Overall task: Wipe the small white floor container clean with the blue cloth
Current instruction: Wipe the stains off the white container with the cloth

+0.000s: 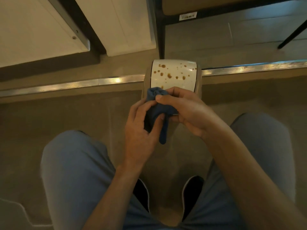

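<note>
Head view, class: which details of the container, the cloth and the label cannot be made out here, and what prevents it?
- White container: its near edge is hidden by the blue cloth and both hands.
- Cloth's middle: covered by the left hand and right hand.
- Label under the seat: too small and blurred to read.

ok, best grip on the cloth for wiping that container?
Grip the cloth by its bunched middle, from the near side above, leaving the wad at its far end free to reach the brown spots on the container. Both hands, left and right, already hold it there; its narrow tail hangs loose towards the person.
</note>
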A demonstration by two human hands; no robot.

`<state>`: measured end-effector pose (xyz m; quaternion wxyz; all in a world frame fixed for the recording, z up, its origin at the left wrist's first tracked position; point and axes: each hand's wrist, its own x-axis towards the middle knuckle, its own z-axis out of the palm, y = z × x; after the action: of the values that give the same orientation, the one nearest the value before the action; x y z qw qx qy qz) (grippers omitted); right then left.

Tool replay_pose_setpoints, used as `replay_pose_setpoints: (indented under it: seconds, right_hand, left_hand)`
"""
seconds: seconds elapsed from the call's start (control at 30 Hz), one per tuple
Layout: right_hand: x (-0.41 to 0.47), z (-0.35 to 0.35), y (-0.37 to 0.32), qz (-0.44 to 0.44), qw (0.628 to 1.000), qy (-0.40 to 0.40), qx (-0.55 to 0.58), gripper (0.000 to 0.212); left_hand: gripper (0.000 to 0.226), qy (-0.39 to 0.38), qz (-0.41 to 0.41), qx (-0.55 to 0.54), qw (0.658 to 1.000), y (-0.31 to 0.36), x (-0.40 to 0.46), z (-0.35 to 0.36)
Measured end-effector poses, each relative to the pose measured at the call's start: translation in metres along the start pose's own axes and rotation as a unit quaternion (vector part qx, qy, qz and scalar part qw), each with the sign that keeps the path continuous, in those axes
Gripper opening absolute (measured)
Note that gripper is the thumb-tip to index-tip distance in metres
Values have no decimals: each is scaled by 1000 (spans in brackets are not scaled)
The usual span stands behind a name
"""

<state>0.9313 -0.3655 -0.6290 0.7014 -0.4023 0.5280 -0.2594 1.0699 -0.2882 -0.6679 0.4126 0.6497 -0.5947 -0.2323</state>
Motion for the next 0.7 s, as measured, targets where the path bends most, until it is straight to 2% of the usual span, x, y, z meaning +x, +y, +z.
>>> replay_pose_setpoints:
  seconds: [0.3, 0.43, 0.6, 0.7]
  right_hand:
    - [-7, -2, -5, -73, 997, -1, -37, 22]
    - [-9, -6, -9, -89, 996, 4, -21, 23]
    - [15, -35, -15, -148, 962, 194, -120, 17]
    - [35, -48, -10, -195, 930, 241, -199, 26]
  left_hand:
    - [25, 49, 18, 5, 999, -4, 12, -1]
    - [20, 78, -34, -64, 994, -3, 20, -7]
    - [25, 68, -72, -39, 994, -14, 40, -18]
    - [26, 69, -57, 0, 996, -21, 56, -12]
